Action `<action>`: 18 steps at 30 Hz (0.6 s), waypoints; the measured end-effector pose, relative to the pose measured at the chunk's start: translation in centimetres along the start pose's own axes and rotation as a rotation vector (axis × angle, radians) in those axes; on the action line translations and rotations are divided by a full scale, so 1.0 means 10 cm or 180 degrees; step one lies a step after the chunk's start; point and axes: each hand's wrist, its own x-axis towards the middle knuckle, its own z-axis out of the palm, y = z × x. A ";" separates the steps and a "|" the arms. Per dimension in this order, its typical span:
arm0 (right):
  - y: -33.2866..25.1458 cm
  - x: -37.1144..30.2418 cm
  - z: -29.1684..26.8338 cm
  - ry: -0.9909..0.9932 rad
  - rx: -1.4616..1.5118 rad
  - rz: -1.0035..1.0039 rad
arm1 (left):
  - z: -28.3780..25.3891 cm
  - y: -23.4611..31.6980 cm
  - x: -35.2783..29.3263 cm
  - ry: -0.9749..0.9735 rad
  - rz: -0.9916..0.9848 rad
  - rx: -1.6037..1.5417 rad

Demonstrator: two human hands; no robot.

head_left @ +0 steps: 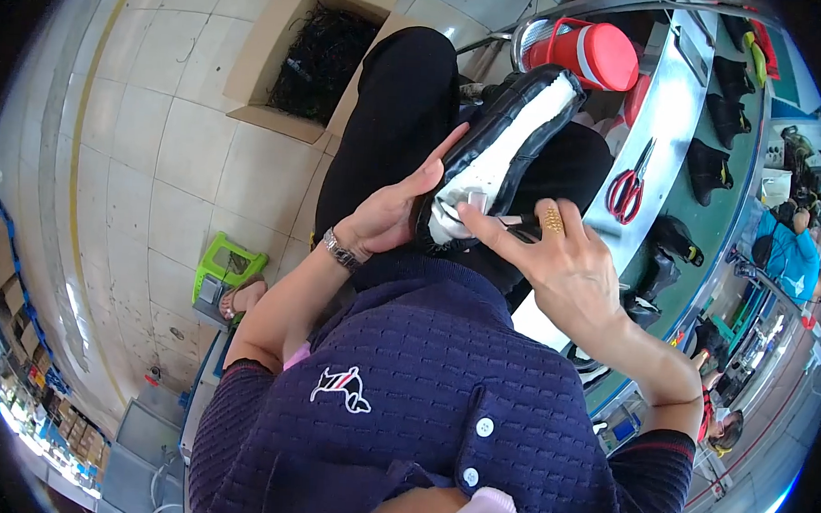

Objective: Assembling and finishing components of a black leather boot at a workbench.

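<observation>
A black shoe upper with a white underside lies bottom up over my lap, its far end pointing up and to the right. My left hand is wrapped round its near left side, the thumb along the edge. At the near end of the white underside, my right hand grips a small tool with a dark handle. The right index finger reaches onto the white surface beside a small pale piece. What kind of tool it is cannot be made out, as the fingers partly cover it.
To the right, red-handled scissors lie on a metal ledge beside a green conveyor belt carrying several black shoe uppers. Beyond my knees stands a red jug. A cardboard box of black scraps and a green stool are on the left.
</observation>
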 end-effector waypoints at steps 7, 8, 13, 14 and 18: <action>0.04 -0.03 -0.12 -0.0782 0.1234 0.0139 | 0.04 -0.06 -0.04 0.0372 0.0562 0.1501; 0.04 0.02 -0.24 -0.0489 0.1254 0.0088 | -0.03 -0.11 -0.05 0.0407 0.0571 0.1379; -0.07 0.22 -0.03 0.0992 0.1825 -0.0176 | -0.21 -0.19 -0.03 0.0072 0.0446 0.1039; -0.07 0.23 0.12 0.0192 0.1238 0.0019 | -0.10 -0.11 -0.04 -0.0050 0.0437 0.1221; -0.19 0.13 -0.11 -0.0514 0.0788 -0.0328 | 0.02 -0.05 -0.06 -0.0039 0.0353 0.1372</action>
